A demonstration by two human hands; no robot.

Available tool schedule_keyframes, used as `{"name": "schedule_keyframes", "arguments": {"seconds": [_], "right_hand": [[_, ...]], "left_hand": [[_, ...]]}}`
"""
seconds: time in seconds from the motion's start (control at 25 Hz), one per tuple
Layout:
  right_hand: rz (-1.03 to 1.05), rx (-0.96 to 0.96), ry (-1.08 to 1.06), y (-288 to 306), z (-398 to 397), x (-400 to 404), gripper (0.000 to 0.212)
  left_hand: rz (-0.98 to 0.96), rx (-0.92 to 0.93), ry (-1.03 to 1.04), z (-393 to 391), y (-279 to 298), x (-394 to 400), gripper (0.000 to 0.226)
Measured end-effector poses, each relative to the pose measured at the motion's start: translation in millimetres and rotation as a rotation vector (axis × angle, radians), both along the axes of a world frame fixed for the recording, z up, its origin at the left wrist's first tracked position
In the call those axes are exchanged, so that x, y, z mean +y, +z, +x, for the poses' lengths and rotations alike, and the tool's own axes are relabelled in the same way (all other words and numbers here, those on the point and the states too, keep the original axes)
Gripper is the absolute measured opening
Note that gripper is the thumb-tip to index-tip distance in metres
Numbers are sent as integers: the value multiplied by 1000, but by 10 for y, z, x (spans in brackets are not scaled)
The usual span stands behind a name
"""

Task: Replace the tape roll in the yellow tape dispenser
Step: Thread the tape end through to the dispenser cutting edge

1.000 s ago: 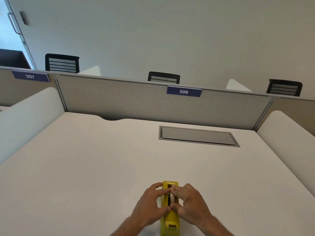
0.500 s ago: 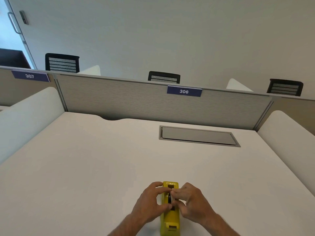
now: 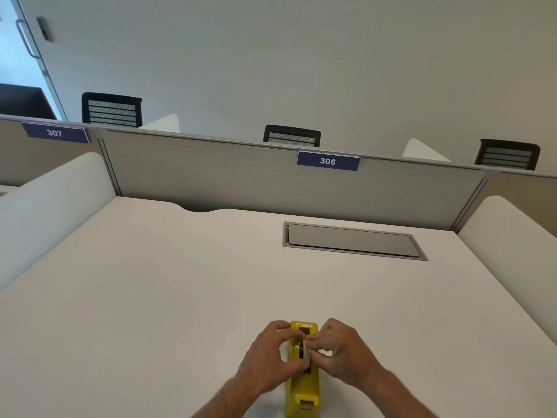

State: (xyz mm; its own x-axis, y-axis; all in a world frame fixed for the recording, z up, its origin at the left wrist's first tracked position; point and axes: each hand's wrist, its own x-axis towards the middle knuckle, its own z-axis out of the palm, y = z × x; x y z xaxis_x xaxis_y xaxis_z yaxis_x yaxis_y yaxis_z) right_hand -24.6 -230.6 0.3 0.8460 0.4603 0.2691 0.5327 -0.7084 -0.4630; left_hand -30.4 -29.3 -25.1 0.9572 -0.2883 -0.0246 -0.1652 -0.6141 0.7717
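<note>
A broad white laminate desk (image 3: 150,297) carries everything; well beyond the hands a grey rectangular cable hatch (image 3: 352,241) is set flush into its top, and further still stands a grey fabric partition (image 3: 241,176) with a blue plate numbered 306 (image 3: 328,160).

Between the two hands stands the yellow plastic tape dispenser (image 3: 303,384), lengthwise away from the person, its cutter end nearer the body than the wrists. The left hand (image 3: 268,360) curls round the dispenser's left flank, thumb and fingers closing over the roll slot. The right hand (image 3: 343,348) comes in from the other side, its fingertips pinching at the small whitish tape roll (image 3: 306,351) that sits on a dark hub in the slot, directly between both sets of fingers.

Judging from this, the task is at the roll-in-slot stage: a roll is in the cradle and both hands work on it. Whether it is being lifted out or pressed home cannot be told. No second roll is in view, and threading tape to the cutter looks not yet done.
</note>
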Motion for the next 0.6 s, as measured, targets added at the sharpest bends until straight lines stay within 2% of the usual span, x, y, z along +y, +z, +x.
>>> {"name": "schedule_keyframes", "arguments": {"seconds": [0.24, 0.48, 0.6], "right_hand": [[-66, -2, 56, -2, 59, -4, 20], [-32, 13, 44, 12, 80, 11, 12], [-28, 39, 37, 12, 93, 3, 15]], "left_hand": [[2, 4, -13, 32, -11, -16, 50], [6, -6, -9, 51, -28, -15, 52], [14, -9, -12, 49, -38, -22, 52]]}}
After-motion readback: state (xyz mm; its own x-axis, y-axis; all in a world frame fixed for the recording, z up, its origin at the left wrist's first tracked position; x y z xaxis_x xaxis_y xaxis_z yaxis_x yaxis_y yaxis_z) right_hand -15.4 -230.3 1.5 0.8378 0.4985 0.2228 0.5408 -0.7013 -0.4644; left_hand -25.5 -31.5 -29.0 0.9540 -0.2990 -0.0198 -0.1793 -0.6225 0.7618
